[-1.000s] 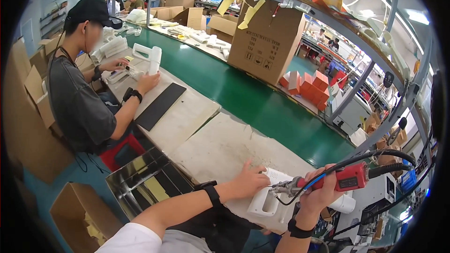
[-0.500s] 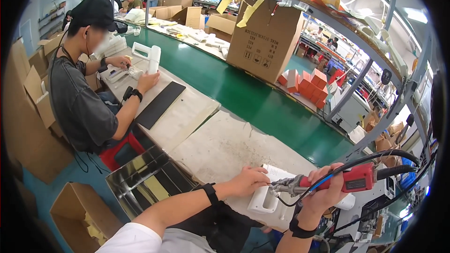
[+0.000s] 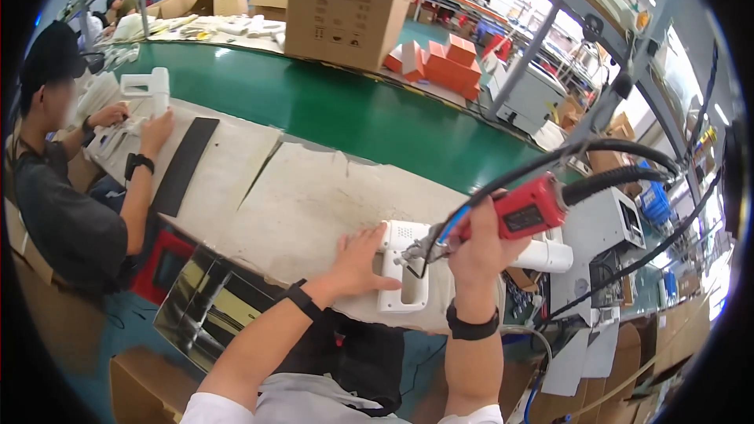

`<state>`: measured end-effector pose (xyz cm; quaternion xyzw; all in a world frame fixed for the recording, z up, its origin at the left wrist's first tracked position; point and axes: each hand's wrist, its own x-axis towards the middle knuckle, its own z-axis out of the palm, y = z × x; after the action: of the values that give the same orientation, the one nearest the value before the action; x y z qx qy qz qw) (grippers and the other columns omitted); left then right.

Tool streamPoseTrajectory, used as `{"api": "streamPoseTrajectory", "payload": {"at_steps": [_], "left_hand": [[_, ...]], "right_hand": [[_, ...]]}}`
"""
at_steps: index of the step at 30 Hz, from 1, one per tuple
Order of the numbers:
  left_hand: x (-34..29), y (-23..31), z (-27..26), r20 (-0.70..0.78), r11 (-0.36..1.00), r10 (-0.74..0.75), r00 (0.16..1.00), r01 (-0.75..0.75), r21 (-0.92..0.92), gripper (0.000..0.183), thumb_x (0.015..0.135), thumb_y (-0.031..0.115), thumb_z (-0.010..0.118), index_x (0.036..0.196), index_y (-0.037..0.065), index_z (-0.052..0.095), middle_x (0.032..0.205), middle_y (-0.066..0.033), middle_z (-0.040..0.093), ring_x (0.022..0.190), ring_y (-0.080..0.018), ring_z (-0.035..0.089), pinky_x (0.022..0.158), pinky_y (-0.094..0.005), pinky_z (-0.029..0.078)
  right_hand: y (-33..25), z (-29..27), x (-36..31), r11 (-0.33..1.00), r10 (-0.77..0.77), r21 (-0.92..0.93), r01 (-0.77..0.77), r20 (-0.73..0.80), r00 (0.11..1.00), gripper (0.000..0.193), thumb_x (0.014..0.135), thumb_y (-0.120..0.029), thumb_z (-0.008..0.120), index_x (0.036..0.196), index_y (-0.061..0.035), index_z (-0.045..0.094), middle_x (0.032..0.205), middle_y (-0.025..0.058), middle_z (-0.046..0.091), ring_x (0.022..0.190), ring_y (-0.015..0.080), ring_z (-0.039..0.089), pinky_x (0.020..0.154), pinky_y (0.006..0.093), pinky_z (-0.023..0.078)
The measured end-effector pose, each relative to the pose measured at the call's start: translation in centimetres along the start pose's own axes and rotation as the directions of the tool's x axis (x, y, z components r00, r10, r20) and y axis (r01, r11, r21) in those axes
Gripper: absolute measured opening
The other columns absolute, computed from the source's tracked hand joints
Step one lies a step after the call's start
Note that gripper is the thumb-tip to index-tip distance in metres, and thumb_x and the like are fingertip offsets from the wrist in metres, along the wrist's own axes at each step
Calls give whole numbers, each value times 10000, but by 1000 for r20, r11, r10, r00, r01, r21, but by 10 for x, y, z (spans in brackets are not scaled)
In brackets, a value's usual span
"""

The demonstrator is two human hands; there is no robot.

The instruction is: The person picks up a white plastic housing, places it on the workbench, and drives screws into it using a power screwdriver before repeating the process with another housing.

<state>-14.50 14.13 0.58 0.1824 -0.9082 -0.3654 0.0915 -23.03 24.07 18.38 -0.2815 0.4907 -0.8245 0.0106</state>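
Observation:
On the bench in front of me lies a white plastic housing (image 3: 388,299) with a looped handle and small perforations near its far end. My right hand (image 3: 481,257) is wrapped round a red electric screwdriver (image 3: 528,209), whose metal nose points left over the handle's opening. A black cable and a blue hose run from the tool toward the upper right. My left hand (image 3: 355,264) is open at the housing's left side, thumb and fingers spread. Its fingertips are at the housing's edge; whether they press on it I cannot tell.
A co-worker (image 3: 67,157) on the left holds a similar white part (image 3: 157,88). Beyond the bench (image 3: 294,212) runs a green conveyor belt (image 3: 259,102). A large carton (image 3: 345,16) and orange boxes (image 3: 440,67) stand past it. A dark shiny tray (image 3: 212,306) is at the bench's near edge.
The view has swung to the right. My left hand has gone from a pinch near the screwdriver's nose to spread fingers beside the housing. The screwdriver is still in my right hand.

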Motion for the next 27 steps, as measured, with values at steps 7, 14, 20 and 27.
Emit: {"api": "streamPoseTrajectory", "payload": {"at_steps": [7,14,20,27], "left_hand": [[-6,6,-2,38,999,-31,999,33,-42,1194,617,592,743,1466,25,124,1468,-176,280,1364,-334,243,1103,-568,69],[-2,8,-2,23,1000,-19,1000,19,4,1170,614,565,757,1455,23,149,1421,-184,331,1334,-346,283,1060,-602,191],[-12,-4,8,-128,999,0,992,5,33,1067,658,522,748,1437,30,212,1375,-189,382,1305,-356,325,1047,-610,196],[-108,9,-14,-111,968,161,981,-179,-177,417,714,250,774,1019,30,594,925,-122,601,863,-296,577,740,-333,465]], "right_hand": [[16,0,2,998,-26,-56,28,25,999,130,843,-81,624,881,-23,515,523,36,508,379,107,475,335,223,339],[51,4,6,921,-114,-363,142,97,989,151,865,-133,590,779,-32,519,525,29,514,383,98,469,366,232,357],[42,-5,4,984,-55,-162,69,87,995,169,880,-157,594,888,10,620,603,14,562,502,82,515,430,215,381],[-28,-38,19,892,-269,-352,286,95,958,311,857,-237,481,689,22,517,527,98,514,298,174,456,263,246,413]]}}
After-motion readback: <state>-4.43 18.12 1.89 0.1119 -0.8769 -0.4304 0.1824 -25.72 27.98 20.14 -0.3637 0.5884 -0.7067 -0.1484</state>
